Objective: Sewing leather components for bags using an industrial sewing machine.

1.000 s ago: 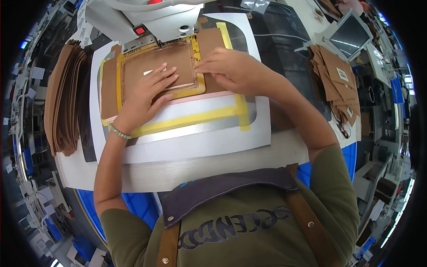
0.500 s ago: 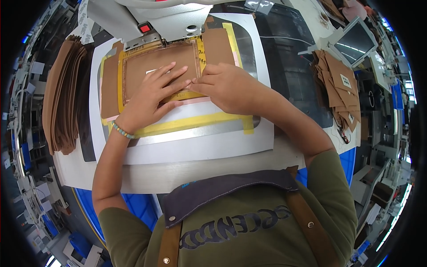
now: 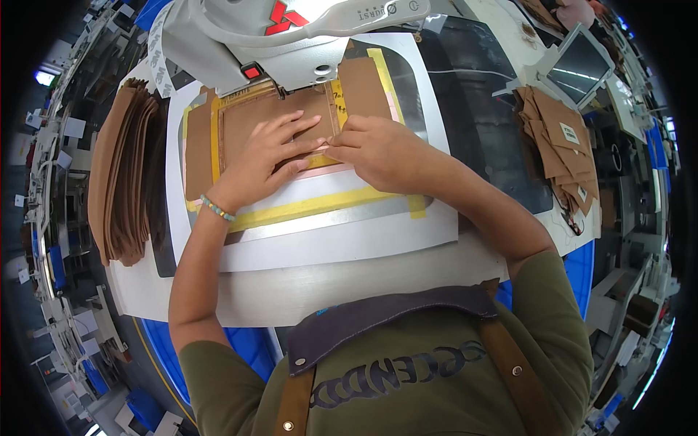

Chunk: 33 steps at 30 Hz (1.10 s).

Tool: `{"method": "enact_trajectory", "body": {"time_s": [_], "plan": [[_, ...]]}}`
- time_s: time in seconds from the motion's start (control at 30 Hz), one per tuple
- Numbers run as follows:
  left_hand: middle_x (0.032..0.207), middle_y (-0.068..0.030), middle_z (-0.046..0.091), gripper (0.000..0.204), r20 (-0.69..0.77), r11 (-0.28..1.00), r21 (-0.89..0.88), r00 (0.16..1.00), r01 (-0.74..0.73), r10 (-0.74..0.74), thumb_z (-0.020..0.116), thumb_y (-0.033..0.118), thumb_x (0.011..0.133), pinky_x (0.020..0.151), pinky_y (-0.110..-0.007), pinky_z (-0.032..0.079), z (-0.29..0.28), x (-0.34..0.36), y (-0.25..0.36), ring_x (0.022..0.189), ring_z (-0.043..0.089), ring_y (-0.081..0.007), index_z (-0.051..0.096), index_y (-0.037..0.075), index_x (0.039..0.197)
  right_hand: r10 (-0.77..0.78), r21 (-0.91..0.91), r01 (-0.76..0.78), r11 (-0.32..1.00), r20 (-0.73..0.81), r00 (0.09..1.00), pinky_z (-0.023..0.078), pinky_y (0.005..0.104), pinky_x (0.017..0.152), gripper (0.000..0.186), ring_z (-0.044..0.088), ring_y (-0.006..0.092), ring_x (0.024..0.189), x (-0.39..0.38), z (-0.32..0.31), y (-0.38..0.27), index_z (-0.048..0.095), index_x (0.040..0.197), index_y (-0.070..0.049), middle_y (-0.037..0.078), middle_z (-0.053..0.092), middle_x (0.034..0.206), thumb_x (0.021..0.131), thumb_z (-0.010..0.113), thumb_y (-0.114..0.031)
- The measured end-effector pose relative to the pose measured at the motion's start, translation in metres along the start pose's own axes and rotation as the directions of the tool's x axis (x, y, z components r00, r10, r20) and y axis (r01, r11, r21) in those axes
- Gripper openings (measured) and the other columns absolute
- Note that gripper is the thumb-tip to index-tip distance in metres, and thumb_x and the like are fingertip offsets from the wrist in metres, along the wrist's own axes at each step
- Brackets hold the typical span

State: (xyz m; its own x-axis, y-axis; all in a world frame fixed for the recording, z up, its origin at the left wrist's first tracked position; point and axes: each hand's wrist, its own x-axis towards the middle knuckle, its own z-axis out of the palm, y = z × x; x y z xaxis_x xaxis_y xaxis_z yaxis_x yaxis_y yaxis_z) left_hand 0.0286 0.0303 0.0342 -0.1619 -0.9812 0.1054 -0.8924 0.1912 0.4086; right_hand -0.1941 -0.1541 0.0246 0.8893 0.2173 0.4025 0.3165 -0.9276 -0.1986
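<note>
Brown leather panel [image 3: 251, 120] lies flat inside a template frame edged with yellow tape [image 3: 313, 207], directly under the head of a white sewing machine [image 3: 291, 36] at the far side of the bench [image 3: 240, 291]. The left hand [image 3: 265, 156] rests palm down on the panel with its fingers spread and open, pressing the piece flat; a beaded bracelet [image 3: 217, 208] circles that wrist. The right hand [image 3: 374, 149] sits just beside it to the right, fingers curled with the tips pinched at the right edge of the frame, near a narrow yellow strip; whether it actually grips anything there cannot be told. The two hands touch or nearly touch at the fingertips. The frame sits on a white board [image 3: 349, 240] that lies on the grey bench top. At the left of the bench stands a thick stack of brown cut pieces [image 3: 123, 174], set on edge and well apart from the hands. To the right, another heap of brown pieces [image 3: 560, 145] lies near a small tilted screen [image 3: 574, 62].
</note>
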Motion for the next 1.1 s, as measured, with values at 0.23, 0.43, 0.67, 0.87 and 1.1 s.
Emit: {"method": "enact_trajectory", "body": {"time_s": [0.23,0.43,0.67,0.87,1.1], "plan": [[0.166,-0.0079,0.051,0.041,-0.03,0.999,0.035,0.999,0.013,-0.012,0.062,0.021,0.104,0.127,-0.051,0.03,-0.001,0.01,-0.009,0.156,0.041,-0.0361,0.071,0.013,0.143,0.055,0.024,-0.055,0.998,-0.016,0.998,0.054,0.0403,0.103,0.047,0.063,0.0285,0.115,0.0,0.0,0.007,0.072,0.135,-0.003,0.009,0.073,0.13,0.088,0.07,-0.001],[0.162,-0.0092,0.056,0.039,-0.035,0.998,0.068,0.999,0.016,-0.014,0.06,0.019,0.105,0.125,-0.047,0.034,-0.003,0.024,-0.021,0.156,0.042,-0.0335,0.072,0.011,0.142,0.212,0.117,-0.192,0.974,-0.181,0.96,0.052,0.041,0.108,0.035,0.063,0.0302,0.125,-0.007,-0.004,0.029,0.074,0.13,-0.005,0.012,0.069,0.138,0.096,0.067,-0.006],[0.151,-0.0116,0.065,0.036,-0.129,0.996,0.038,0.989,0.083,-0.077,0.061,0.021,0.106,0.118,-0.048,0.043,0.002,0.036,-0.033,0.137,0.056,-0.0376,0.074,0.012,0.139,0.26,0.084,-0.248,0.965,-0.211,0.942,0.049,0.0439,0.111,0.033,0.06,0.0303,0.131,-0.013,-0.001,0.043,0.075,0.129,-0.004,0.013,0.067,0.142,0.096,0.069,-0.01],[0.151,-0.0186,0.064,0.04,-0.183,0.985,0.031,0.97,0.167,-0.158,0.061,0.018,0.106,0.118,-0.046,0.042,0.008,0.039,-0.034,0.133,0.06,-0.0388,0.07,0.008,0.144,0.269,0.086,-0.256,0.963,-0.22,0.938,0.048,0.0452,0.11,0.029,0.059,0.0299,0.132,-0.014,0.001,0.043,0.077,0.123,-0.005,0.013,0.068,0.138,0.096,0.07,-0.011],[0.147,-0.0221,0.062,0.038,-0.185,0.952,-0.134,0.937,0.276,-0.297,0.061,0.018,0.106,0.117,-0.044,0.043,-0.005,0.018,-0.028,0.131,0.058,-0.0397,0.07,0.006,0.141,0.322,0.175,-0.3,0.938,-0.109,0.941,0.043,0.0461,0.118,0.028,0.058,0.0298,0.136,-0.018,-0.002,0.044,0.079,0.124,-0.005,0.014,0.067,0.142,0.098,0.068,-0.009]]}}
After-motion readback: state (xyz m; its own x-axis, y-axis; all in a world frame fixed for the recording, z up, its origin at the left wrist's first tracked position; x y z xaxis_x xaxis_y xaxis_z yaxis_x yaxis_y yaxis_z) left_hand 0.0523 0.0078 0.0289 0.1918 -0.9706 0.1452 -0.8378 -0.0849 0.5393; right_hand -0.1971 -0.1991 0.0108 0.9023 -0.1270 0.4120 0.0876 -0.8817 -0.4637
